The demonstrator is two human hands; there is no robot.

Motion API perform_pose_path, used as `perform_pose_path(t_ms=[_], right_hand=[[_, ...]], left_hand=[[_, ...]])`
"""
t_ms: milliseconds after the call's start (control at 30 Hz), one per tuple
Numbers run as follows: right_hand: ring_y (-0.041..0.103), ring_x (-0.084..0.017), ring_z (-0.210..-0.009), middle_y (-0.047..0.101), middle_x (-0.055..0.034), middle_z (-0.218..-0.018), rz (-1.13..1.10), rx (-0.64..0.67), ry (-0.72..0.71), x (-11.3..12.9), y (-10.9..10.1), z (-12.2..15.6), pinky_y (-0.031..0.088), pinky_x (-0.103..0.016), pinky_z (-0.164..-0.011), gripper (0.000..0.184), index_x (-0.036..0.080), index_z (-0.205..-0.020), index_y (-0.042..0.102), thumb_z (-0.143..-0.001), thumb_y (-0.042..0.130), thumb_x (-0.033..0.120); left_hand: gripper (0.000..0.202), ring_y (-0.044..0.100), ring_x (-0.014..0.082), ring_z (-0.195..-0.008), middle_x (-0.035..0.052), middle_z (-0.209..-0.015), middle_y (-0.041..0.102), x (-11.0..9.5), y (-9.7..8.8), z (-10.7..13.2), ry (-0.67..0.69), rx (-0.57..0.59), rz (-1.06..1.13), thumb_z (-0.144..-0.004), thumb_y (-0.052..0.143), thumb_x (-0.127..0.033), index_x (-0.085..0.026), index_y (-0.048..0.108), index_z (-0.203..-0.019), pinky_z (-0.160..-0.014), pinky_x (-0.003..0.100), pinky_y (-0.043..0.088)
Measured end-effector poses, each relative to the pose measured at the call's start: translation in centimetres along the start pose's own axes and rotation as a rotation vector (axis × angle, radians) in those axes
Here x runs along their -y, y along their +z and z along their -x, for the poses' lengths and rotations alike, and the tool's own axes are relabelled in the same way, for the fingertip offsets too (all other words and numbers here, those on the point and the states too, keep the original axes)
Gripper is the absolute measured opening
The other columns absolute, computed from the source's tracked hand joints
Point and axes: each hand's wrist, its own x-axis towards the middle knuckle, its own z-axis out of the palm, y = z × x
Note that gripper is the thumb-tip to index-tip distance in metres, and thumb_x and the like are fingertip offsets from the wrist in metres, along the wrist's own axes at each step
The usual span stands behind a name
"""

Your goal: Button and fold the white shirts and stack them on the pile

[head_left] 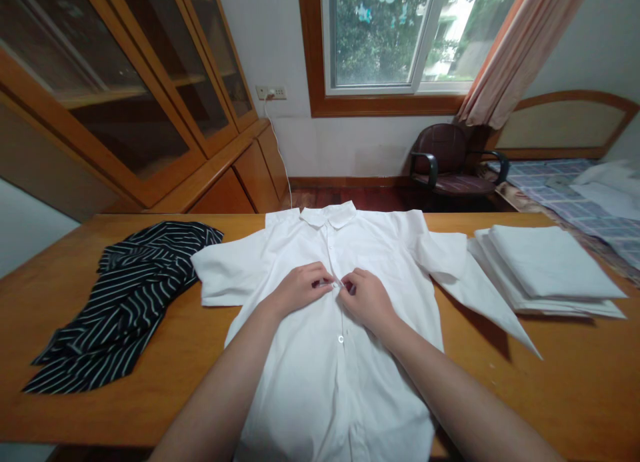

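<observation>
A white short-sleeved shirt (pixel 320 369) lies flat, front up, on the wooden table (pixel 575 375), collar toward the far edge. My left hand (pixel 299 287) and my right hand (pixel 366 297) meet at the button placket about mid-chest. Both pinch the placket fabric with fingertips closed, thumbs and forefingers pressed together at a button. One button shows fastened lower down on the placket.
A crumpled black-and-white striped garment (pixel 125 295) lies to the left. A stack of folded white cloth (pixel 545 269) sits at the right. Beyond the table are a wooden glass-door cabinet (pixel 150 102), a dark armchair (pixel 445 162) under the window, and a bed (pixel 575 182).
</observation>
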Motion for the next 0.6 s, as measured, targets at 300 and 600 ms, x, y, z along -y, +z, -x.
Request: perform_pose_path(t_ms=[300,600], right_hand=[[0.058,-0.020,-0.080,0.073,-0.0022,-0.076,-0.152,-0.033,0.082,-0.85,-0.33,-0.11,0.041,-0.029,-0.076,0.012,0.021,-0.077,0.079,-0.081,0.067,0.021],[0.058,-0.020,-0.078,0.074,-0.0022,-0.075,-0.204,-0.019,0.097,-0.84,-0.64,-0.19,0.040,-0.030,-0.074,0.018,0.022,-0.074,0.079,-0.083,0.064,0.021]], left_hand=[[0.016,0.066,0.0145,-0.081,0.0017,-0.088,0.068,0.09,0.19,-0.16,0.132,0.036,-0.222,-0.098,0.058,-0.024,-0.021,0.073,-0.094,-0.074,0.026,0.050],[0.018,0.061,0.0131,-0.073,0.0013,-0.083,0.064,-0.49,0.37,-0.44,0.226,0.017,-0.353,-0.098,0.054,-0.021,-0.019,0.068,-0.088,-0.066,0.025,0.046]])
